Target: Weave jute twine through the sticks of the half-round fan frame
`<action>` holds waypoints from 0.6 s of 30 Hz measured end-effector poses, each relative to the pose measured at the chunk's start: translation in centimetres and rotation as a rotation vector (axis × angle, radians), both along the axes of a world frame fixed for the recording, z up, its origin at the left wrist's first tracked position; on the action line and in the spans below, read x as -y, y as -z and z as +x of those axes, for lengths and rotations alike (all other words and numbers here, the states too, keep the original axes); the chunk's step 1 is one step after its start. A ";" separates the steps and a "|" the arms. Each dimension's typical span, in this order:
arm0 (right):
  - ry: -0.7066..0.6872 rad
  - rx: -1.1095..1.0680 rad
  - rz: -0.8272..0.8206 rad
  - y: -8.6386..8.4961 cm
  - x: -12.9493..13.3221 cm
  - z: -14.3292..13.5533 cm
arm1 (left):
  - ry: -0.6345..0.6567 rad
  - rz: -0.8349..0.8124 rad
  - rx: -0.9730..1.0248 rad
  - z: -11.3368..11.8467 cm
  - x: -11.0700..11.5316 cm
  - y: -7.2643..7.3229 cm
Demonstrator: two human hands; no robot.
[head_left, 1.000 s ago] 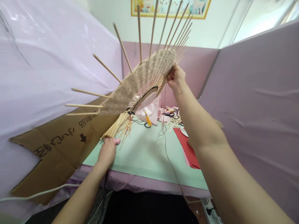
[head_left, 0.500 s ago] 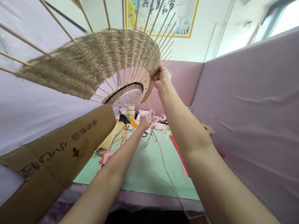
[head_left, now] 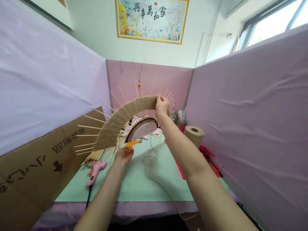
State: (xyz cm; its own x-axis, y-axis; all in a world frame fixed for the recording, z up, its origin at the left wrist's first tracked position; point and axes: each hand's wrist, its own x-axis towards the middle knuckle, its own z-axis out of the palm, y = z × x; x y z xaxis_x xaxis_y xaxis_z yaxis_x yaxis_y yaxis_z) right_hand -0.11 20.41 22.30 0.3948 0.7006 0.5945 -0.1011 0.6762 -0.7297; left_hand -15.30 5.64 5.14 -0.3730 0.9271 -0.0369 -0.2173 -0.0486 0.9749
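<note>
My right hand [head_left: 161,105] pinches the upper right part of a half-round woven twine piece [head_left: 127,112], holding it raised over the table. Thin wooden sticks [head_left: 89,127] radiate through its weave and stick out past the outer edge. The sticks join it to a smaller inner half-round with pink spotted cloth [head_left: 145,129] and a dark rim. A loose length of twine [head_left: 154,178] hangs from the piece and trails across the table. Below the weave's left end, my left hand [head_left: 124,154] is closed on a small orange tool [head_left: 132,143] that looks like snips.
A pink glue gun [head_left: 95,170] lies on the left of the green tabletop [head_left: 137,189], near a bundle of sticks [head_left: 95,156]. Cardboard [head_left: 48,157] stands along the left side. A twine spool [head_left: 194,134] and red sheets [head_left: 211,165] are on the right. Cloth-covered partitions [head_left: 252,106] enclose the table.
The woven piece has come down and away from me with my right hand. My left hand has moved back and left from the pink cloth pile and now has the orange tool in it.
</note>
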 end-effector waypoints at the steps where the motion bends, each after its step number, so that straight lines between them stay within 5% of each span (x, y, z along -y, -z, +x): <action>1: 0.038 0.009 -0.019 0.8 0.3 -0.3 | 0.012 -0.030 0.027 0.4 1.1 0.8; 5: 0.118 0.092 -0.043 3.3 0.8 -1.4 | 0.084 -0.072 0.042 3.2 4.9 1.7; 8: 0.152 0.132 -0.070 4.8 0.7 -2.0 | 0.072 0.251 -0.373 4.4 4.7 -2.0; 13: 0.174 0.136 -0.110 7.2 0.4 -2.5 | -0.179 0.681 -0.932 5.2 -2.2 -10.6; 15: 0.170 0.125 -0.130 8.4 0.0 -2.6 | -0.162 0.712 -1.094 5.7 -5.2 -12.3; 18: 0.172 0.110 -0.162 10.1 -0.8 -2.3 | -0.111 0.610 -1.309 6.5 -8.2 -12.8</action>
State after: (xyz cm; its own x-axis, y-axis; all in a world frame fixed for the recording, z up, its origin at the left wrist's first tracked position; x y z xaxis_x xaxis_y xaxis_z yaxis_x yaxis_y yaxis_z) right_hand -2.41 21.26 12.17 0.4553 0.7182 0.5263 0.0916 0.5502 -0.8300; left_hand -8.85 13.86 17.97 0.1018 0.6379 0.7634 0.8291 -0.4785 0.2892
